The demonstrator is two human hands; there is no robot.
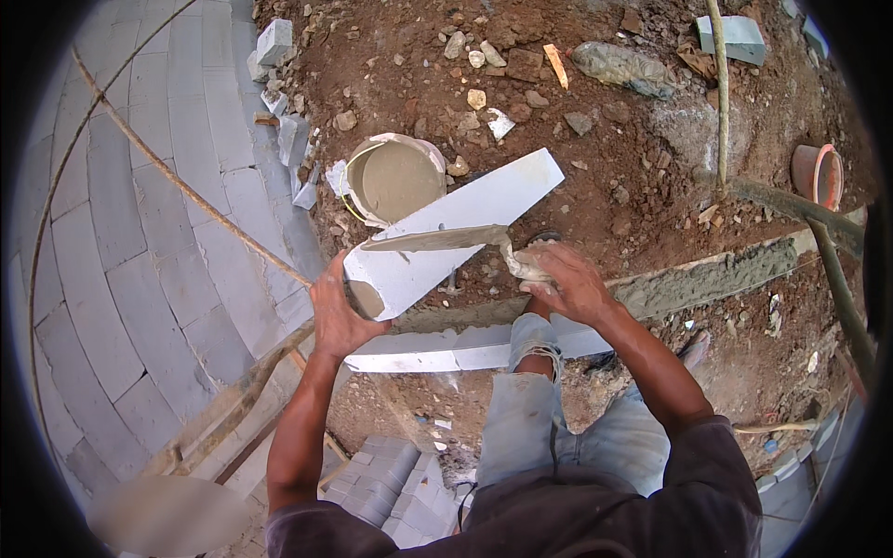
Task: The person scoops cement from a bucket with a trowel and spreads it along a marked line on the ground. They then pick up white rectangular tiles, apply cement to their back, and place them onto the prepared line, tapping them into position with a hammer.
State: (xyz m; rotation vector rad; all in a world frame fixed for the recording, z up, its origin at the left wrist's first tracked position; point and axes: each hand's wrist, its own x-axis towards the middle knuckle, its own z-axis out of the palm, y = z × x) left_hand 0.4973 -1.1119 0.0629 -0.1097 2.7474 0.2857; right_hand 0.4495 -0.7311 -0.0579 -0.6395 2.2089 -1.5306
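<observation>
My left hand (337,312) grips the lower left end of a long white block (512,181), which lies at a slant and has a patch of mortar on that end. My right hand (561,277) is closed on the handle of a mortar-coated trowel (437,237), whose long blade rests across the block. A bucket of grey mortar (395,181) stands just above the block's left half. Beneath my hands runs a low course of white blocks (409,355), with a rough band of mortar behind it continuing to the right.
Pale paving slabs (139,270) cover the left side, crossed by thin poles (191,195). Rubble lies on reddish soil (614,149) at the top. An orange bucket (819,177) and wooden poles (721,102) are at the right. Grey blocks (391,479) are stacked near the lower edge.
</observation>
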